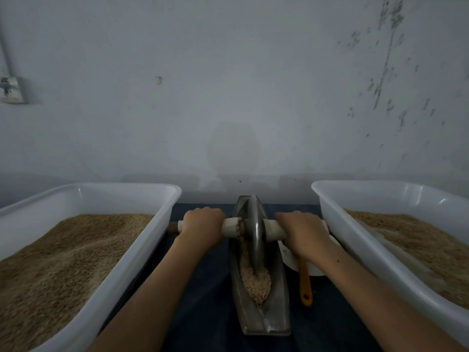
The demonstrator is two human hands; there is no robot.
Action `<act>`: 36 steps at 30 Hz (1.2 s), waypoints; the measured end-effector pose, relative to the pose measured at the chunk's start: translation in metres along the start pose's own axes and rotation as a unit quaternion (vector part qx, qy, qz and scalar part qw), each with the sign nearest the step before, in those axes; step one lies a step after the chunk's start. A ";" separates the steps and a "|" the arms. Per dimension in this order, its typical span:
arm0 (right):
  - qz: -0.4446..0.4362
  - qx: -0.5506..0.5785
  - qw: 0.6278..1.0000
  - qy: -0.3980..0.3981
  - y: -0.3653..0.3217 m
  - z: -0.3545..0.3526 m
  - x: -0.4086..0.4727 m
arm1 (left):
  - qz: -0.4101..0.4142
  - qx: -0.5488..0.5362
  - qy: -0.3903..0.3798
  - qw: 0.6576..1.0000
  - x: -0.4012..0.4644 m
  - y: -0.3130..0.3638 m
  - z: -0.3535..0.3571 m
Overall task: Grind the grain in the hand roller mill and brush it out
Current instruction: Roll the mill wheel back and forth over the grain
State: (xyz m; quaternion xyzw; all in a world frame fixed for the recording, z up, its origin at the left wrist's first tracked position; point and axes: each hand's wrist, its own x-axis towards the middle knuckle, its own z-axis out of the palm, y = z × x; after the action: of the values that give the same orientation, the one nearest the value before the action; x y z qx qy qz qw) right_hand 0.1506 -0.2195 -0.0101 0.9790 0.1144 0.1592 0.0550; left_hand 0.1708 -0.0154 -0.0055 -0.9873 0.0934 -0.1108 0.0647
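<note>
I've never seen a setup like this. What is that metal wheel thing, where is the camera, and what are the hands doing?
The camera sits on the person's head, looking down at their arms. The left hand and right hand each grip one end of a wooden handle running through a metal wheel. The wheel stands in a narrow boat-shaped trough holding grain. A left tub and right tub, both white, hold more grain. An orange handle lies beside the trough on a dark cloth.
</note>
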 end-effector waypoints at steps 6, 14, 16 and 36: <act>-0.006 0.002 0.997 0.072 -0.001 0.009 0.001 | -0.010 -0.020 0.054 0.998 -0.002 -0.001 0.007; -0.023 -0.005 0.991 -0.131 0.001 -0.020 0.001 | 0.002 -0.007 -0.146 0.989 -0.002 -0.005 -0.009; -0.028 -0.001 0.985 -0.171 0.002 -0.025 0.000 | 0.006 -0.022 -0.178 0.984 -0.002 -0.006 -0.010; -0.024 -0.017 0.999 -0.036 0.000 -0.009 0.004 | 0.003 -0.028 -0.070 0.997 -0.001 -0.008 0.001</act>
State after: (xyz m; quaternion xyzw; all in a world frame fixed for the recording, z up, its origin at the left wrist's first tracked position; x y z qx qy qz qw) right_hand 0.1516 -0.2175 -0.0005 0.9800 0.1336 0.1242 0.0793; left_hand 0.1715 -0.0068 -0.0053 -0.9938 0.0950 -0.0387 0.0436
